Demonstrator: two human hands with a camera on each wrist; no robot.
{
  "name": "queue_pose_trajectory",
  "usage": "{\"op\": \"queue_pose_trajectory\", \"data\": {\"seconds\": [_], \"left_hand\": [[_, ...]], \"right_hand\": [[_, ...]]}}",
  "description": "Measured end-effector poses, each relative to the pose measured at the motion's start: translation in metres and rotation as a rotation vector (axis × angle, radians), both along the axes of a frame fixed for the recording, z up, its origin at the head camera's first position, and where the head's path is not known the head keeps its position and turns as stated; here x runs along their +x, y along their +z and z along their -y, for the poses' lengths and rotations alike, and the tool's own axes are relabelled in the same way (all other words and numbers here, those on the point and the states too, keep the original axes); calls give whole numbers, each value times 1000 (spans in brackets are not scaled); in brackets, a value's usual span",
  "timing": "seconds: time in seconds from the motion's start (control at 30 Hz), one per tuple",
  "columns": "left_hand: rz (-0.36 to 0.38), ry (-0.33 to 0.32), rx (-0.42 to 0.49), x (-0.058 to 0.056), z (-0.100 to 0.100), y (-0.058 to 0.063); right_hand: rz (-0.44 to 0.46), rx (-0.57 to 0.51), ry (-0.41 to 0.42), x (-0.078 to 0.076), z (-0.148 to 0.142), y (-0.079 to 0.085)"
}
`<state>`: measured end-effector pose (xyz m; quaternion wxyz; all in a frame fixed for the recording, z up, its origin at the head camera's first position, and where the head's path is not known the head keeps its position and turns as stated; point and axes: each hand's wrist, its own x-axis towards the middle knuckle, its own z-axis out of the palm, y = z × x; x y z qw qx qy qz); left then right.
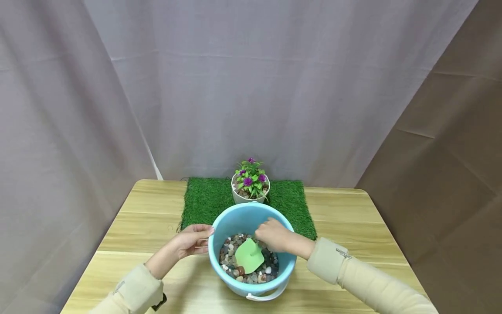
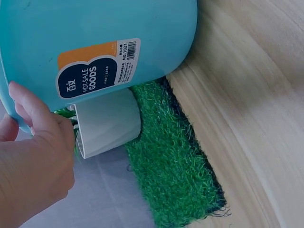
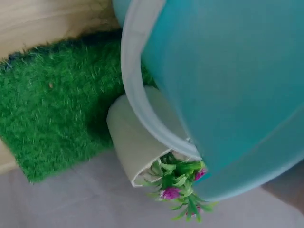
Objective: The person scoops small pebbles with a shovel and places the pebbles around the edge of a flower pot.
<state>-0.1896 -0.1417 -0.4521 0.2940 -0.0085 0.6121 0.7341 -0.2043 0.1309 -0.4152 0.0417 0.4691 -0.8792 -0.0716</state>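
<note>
A hand works a green shovel [image 1: 249, 257] down in a blue bucket [image 1: 235, 220] of pebbles [image 1: 230, 247].
The left hand [image 1: 193, 240] pinches the bucket's rim between its thumb and fingers. The right hand [image 1: 271, 234] is curled up tight inside the bucket and seems to grip the shovel's handle, though the handle itself is hidden. The shovel's wide end lies on the pebbles, with a few stones by its edge. Behind the bucket, a white flower pot [image 1: 245, 199] with purple flowers [image 1: 248, 181] sits on a fake grass mat [image 1: 290, 200] and has little stones in it. The scooping looks partway: the shovel is at the stones, but not yet lifted out, and many pebbles are left.
</note>
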Motion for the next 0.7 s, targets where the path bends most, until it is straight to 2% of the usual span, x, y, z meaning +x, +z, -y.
{"op": "queue_pose_trajectory", "data": {"seconds": [0.17, 0.43, 0.7], "left_hand": [[5, -4, -6, 0, -4, -1], [-4, 1, -32, -2, -3, 0], [2, 10, -36, -3, -3, -1]], "right_hand": [[108, -82, 20, -5, -6, -8], [371, -159, -15, -16, -8, 1], [502, -192, -36, -22, -14, 16]]}}
